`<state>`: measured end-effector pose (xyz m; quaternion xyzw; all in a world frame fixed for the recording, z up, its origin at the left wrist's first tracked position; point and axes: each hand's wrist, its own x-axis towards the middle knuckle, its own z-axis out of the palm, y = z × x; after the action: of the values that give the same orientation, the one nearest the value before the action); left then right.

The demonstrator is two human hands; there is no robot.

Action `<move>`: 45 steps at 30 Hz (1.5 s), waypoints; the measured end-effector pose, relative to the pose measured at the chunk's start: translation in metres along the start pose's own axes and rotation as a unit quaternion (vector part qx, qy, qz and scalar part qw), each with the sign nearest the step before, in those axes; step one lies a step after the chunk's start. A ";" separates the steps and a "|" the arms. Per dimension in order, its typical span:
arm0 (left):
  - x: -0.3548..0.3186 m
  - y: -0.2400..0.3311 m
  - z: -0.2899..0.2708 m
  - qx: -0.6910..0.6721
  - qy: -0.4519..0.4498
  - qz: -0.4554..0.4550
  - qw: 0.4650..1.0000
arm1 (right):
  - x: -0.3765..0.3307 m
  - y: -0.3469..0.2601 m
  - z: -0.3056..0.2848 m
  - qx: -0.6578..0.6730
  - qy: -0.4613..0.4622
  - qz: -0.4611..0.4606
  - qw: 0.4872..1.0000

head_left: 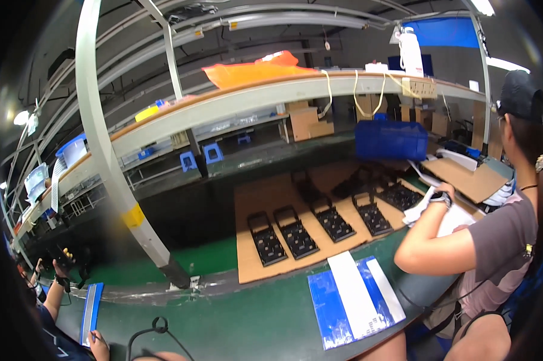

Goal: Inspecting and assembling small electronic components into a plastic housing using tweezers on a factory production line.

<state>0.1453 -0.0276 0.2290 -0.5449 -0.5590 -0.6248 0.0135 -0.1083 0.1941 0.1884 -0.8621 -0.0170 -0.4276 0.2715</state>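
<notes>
Neither of my hands can be made out. A sliver of skin shows at the lower edge, below a black cable loop (pixel 158 329), too little to tell what part it is. More bare skin shows past the table edge at lower right, and I cannot tell whose it is. On the green table (pixel 241 328) in front of me lies a blue plastic packet (pixel 330 307) with white paper strips (pixel 354 295) across it. Beyond it, several black plastic frames (pixel 267 245) with handle-like loops rest on a cardboard sheet (pixel 247 265).
A co-worker (pixel 500 228) sits at right, hands over white papers. Another at far left holds a dark object and a pen by a blue-edged strip (pixel 91 313). A metal post (pixel 112 162) supports the overhead shelf (pixel 223 99). A blue bin (pixel 392 140) stands behind the frames.
</notes>
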 end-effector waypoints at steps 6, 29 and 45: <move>-0.065 -0.098 -0.137 0.386 0.367 -0.462 0.710 | -0.026 0.017 -0.014 -0.018 -0.027 0.160 0.987; -0.137 -0.135 -0.112 0.243 0.800 -0.216 0.505 | -0.152 0.107 0.039 -0.102 0.712 0.406 0.565; -0.070 -0.278 -0.015 -0.046 0.832 -0.200 0.516 | -0.206 0.106 0.024 -0.093 0.719 0.426 0.540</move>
<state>-0.0110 0.0245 -0.0066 0.3497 -0.3574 -0.8039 0.3219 -0.1935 0.1569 -0.0251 -0.1906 0.5933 -0.7371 0.2614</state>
